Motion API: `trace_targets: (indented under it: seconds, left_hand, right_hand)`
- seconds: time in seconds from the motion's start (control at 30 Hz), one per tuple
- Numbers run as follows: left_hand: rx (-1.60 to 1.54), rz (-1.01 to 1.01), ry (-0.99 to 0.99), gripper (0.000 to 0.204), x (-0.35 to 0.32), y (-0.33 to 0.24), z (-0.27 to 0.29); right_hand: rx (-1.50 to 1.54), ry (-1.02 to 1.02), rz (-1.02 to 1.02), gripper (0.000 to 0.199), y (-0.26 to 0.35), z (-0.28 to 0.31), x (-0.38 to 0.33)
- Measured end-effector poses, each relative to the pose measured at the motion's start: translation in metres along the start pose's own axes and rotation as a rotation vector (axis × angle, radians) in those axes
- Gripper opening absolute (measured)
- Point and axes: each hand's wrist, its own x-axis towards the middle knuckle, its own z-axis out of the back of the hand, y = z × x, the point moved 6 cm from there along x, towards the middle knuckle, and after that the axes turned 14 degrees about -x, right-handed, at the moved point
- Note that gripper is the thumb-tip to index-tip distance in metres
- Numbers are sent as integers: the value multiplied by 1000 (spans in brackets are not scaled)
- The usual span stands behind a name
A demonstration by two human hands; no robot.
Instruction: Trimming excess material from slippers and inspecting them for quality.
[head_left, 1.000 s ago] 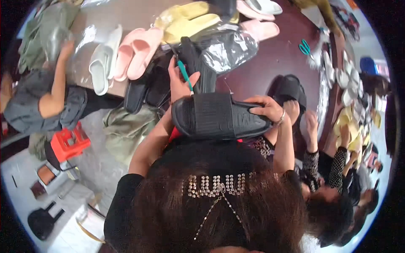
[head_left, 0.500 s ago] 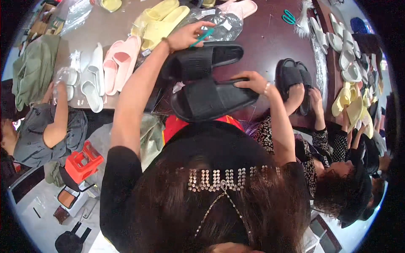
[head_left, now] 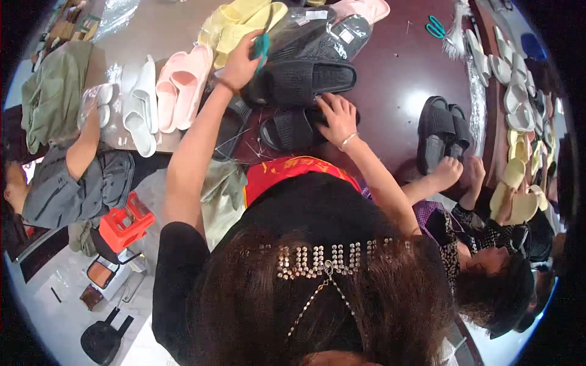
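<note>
My left hand (head_left: pixel 240 66) is closed around scissors with teal handles (head_left: pixel 262 50), beside the yellow slippers (head_left: pixel 241 27). Two black slippers lie on the table in front of me, the far black slipper (head_left: pixel 305 79) just beyond the near black slipper (head_left: pixel 287 129). My right hand (head_left: pixel 337 122) rests at the near slipper's heel end with its fingers stretched out and apart, fingertips by the far slipper's edge. The hand hides part of the near slipper. Another dark slipper (head_left: pixel 229 131) lies at the left, partly under my left forearm.
Bagged black slippers (head_left: pixel 342 36) lie beyond, pink slippers (head_left: pixel 183 88) and white slippers (head_left: pixel 141 107) at left. On the right, a co-worker's hands (head_left: pixel 448 174) are near black slippers (head_left: pixel 436 128). Other teal scissors (head_left: pixel 436 27) lie at the far right. A red stool (head_left: pixel 125 226) stands lower left.
The near black slipper has gone from raised and tilted in my right hand to lying lower on the table. My right hand has moved left, its fingers spread. The co-worker's hands have drawn back from their slippers.
</note>
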Motion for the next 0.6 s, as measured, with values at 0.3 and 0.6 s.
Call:
trace_targets:
  seconds: [0.3, 0.6]
  left_hand:
    - [-582, 345, 83, 67, -132, -31, -13]
    - [-673, 386, 223, 67, -134, -37, -87]
  right_hand:
    - [33, 41, 6, 35, 5, -22, 29]
    - [207, -247, -554, 29, -70, 24, -28]
